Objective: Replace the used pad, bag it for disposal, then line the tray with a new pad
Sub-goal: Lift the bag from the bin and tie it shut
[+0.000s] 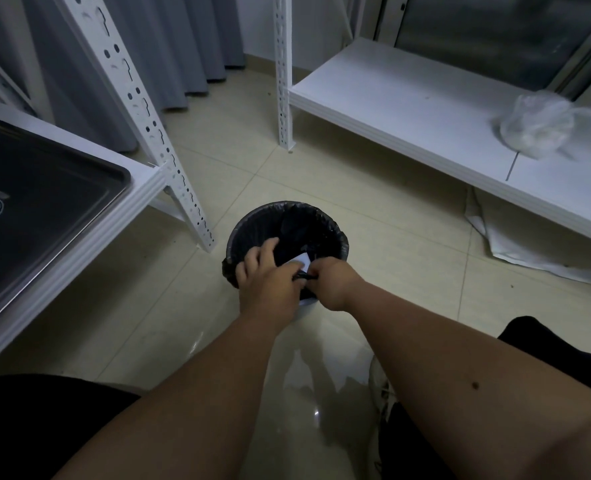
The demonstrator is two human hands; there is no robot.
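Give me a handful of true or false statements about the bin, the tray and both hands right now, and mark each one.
1. Both hands are at the near rim of the bin on the floor. True.
2. The metal tray on the left shelf is lined with a white pad. False: its dark bottom is bare, with only a round sticker showing.
3. The left hand and right hand pinch black bag plastic between them. True.
4. A clear plastic bag lies on the right shelf. True.
5. The bin has a white liner. False: the liner is black; a white piece shows inside it.
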